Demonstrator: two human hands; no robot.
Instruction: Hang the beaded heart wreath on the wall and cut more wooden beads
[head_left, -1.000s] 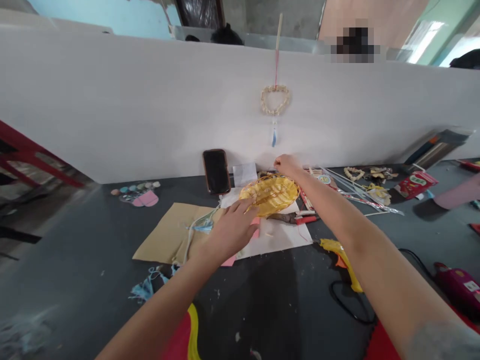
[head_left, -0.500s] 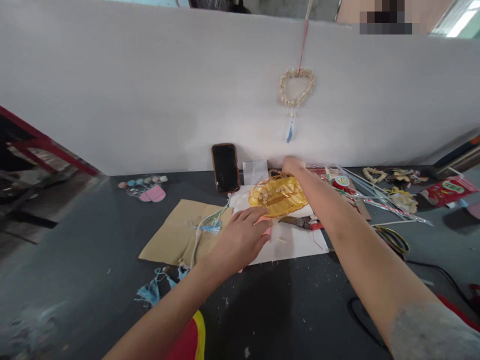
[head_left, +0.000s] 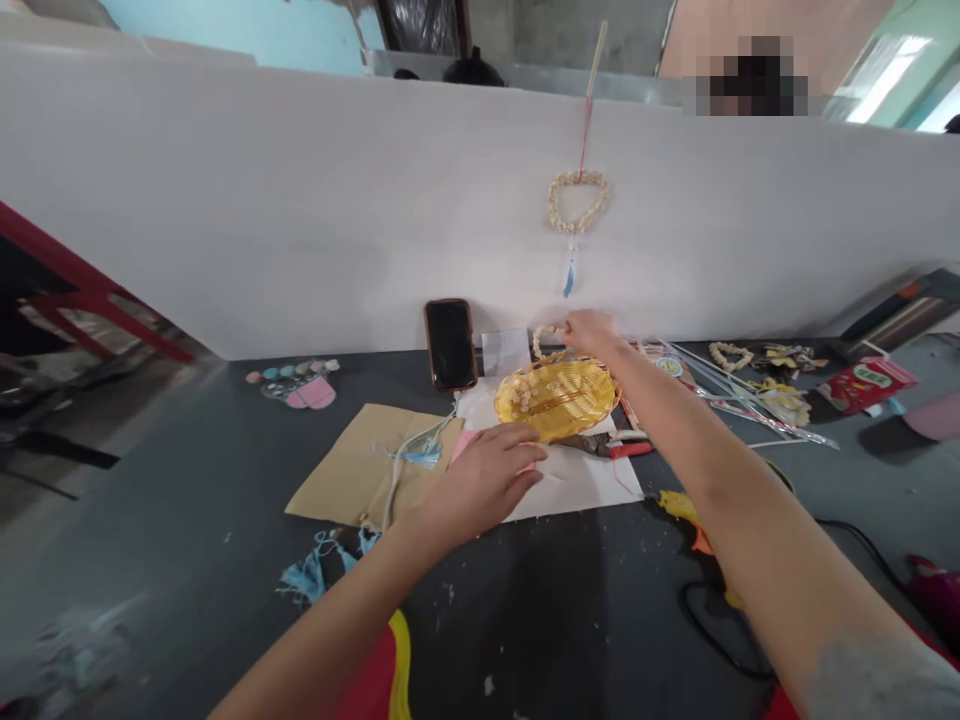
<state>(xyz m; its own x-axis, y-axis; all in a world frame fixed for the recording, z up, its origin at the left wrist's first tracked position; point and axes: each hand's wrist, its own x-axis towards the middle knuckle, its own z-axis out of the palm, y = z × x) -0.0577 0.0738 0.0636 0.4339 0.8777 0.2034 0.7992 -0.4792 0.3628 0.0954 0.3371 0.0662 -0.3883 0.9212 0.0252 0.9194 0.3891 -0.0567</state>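
Behind the yellow woven basket (head_left: pixel 581 400), my right hand (head_left: pixel 591 332) has its fingers closed on one side of a cream beaded loop (head_left: pixel 541 342). The loop stands partly raised against the white board, its lower part hidden by the basket. A few small pale pieces lie in the basket. My left hand (head_left: pixel 491 472) rests with fingers spread over pink paper and a white sheet (head_left: pixel 577 490), just in front of the basket and holding nothing. Red-handled pliers (head_left: pixel 626 448) lie right of it. A heart-shaped beaded loop (head_left: pixel 553 205) with a blue tassel hangs on the board.
A phone (head_left: pixel 451 345) leans on the white board (head_left: pixel 300 220). Brown cardboard (head_left: pixel 337 470) and blue tassels (head_left: pixel 304 580) lie left. Right are a yellow glue gun (head_left: pixel 677 505), its black cable, wrapped sticks, and a red packet (head_left: pixel 866 384). A person's head shows beyond the board.
My right hand has come up slightly from behind the basket, and the cream beaded loop now shows in its fingers. My left hand stays in place. The camera view has tilted up slightly.
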